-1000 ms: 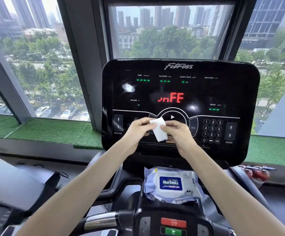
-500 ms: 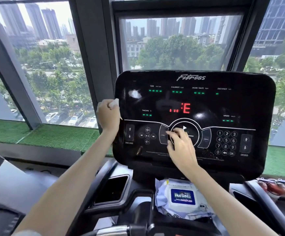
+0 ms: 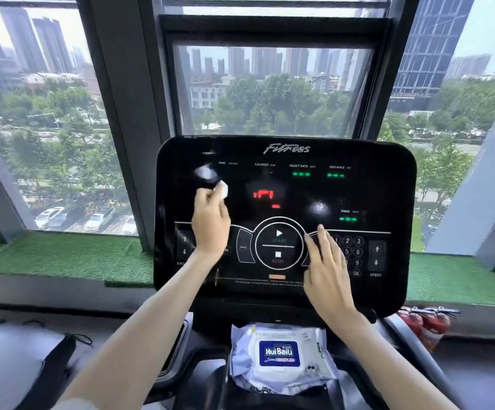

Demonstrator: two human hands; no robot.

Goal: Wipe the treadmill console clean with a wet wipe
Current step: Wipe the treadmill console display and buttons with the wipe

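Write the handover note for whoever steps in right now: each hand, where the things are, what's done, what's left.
Left hand: grips the folded wet wipe, held against the console face at upper left, below the TIME readout.
Right hand: fingers straight, resting on the console between the start/stop ring and the number keys; holds nothing.
Wipe pack: on the tray below the console.
Done: wipe out and on the panel; how much is cleaned cannot be told.
Left: probably most of the face, buttons and keypad included.
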